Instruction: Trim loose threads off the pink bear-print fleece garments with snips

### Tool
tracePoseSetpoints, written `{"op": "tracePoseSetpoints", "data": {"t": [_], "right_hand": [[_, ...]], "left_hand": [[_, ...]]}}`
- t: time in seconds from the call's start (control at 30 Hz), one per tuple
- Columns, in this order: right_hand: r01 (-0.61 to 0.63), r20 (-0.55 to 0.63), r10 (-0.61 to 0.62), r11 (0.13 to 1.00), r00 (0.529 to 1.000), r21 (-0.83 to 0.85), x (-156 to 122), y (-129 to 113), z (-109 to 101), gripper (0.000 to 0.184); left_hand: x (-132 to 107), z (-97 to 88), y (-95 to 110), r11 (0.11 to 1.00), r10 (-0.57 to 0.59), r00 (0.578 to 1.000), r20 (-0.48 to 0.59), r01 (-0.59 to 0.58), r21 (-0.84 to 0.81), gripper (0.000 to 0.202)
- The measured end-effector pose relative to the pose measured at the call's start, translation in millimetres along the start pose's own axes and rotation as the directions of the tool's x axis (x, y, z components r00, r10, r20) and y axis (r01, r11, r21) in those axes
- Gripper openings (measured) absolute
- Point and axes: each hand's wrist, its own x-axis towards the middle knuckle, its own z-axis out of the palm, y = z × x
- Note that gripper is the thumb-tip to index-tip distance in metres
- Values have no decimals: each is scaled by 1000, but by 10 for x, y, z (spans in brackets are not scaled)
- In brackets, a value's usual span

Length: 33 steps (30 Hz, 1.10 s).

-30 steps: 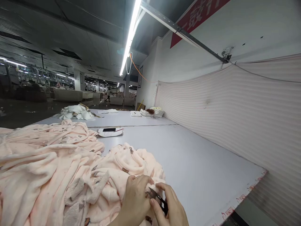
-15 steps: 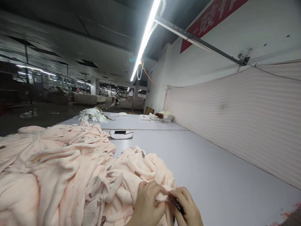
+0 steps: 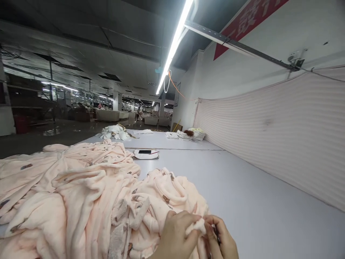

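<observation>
A large heap of pale pink fleece garments with small dark printed motifs covers the left and near part of the table. At its right edge, my left hand is closed, pinching a bunched bit of the pink fleece between thumb and fingers. Close against it, my right hand is curled around dark thread snips, mostly hidden by the fingers. Its fingertips meet the pinched fleece. Whether the blades touch the cloth I cannot tell.
The pale table runs back along a wall hung with striped cloth. On it lie a notepad with a dark phone, white cloth pieces and folded stacks. A tube light hangs above.
The view has turned slightly left, so things sit further right. The snips, plainly visible before, are now turned more upright and mostly covered by my right fingers. My left hand keeps its pinch.
</observation>
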Motion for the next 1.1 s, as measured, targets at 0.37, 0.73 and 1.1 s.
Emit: {"op": "tracePoseSetpoints", "data": {"t": [0.37,0.73,1.1], "right_hand": [[81,65,-75,993,995,-87,-113,-159,-183,16],[10,297,39,987,954,-161,-40,-186,-288,22],[-344,467,270,936,842,80,16,-244,-372,27]], "left_hand": [[-148,67,-119,997,50,987,-151,-40,67,30],[-172,48,-131,988,75,994,-84,-63,144,35],[-102,-290,106,991,-112,967,230,125,-39,27]]}}
